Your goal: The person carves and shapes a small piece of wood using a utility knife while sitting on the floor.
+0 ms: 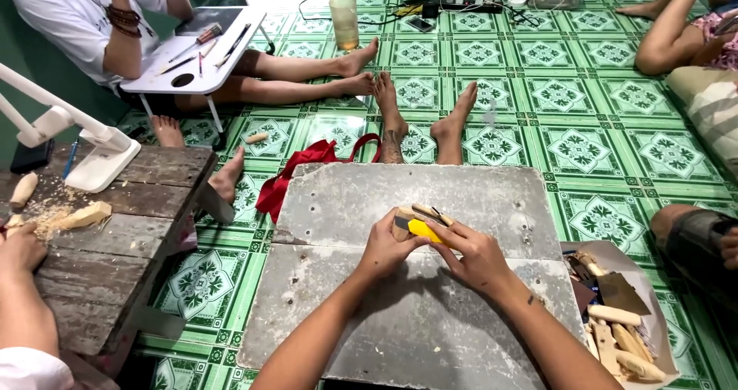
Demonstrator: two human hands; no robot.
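Note:
My left hand (388,245) and my right hand (473,255) meet over a grey board (346,205) that lies across my lap. My right hand grips a yellow utility knife (423,229). My left hand holds a small pale wooden piece (425,211) against the knife; most of the piece is hidden by my fingers. My bare feet stretch out on the floor beyond the board.
A cardboard box (649,278) of carved wooden pieces sits at my right. A red bag (304,163) lies by the board's far left corner. At left, another person's hand rests on a worn wooden table (123,229) with shavings and a white lamp (84,140). Other people sit around on the green tiled floor (584,144).

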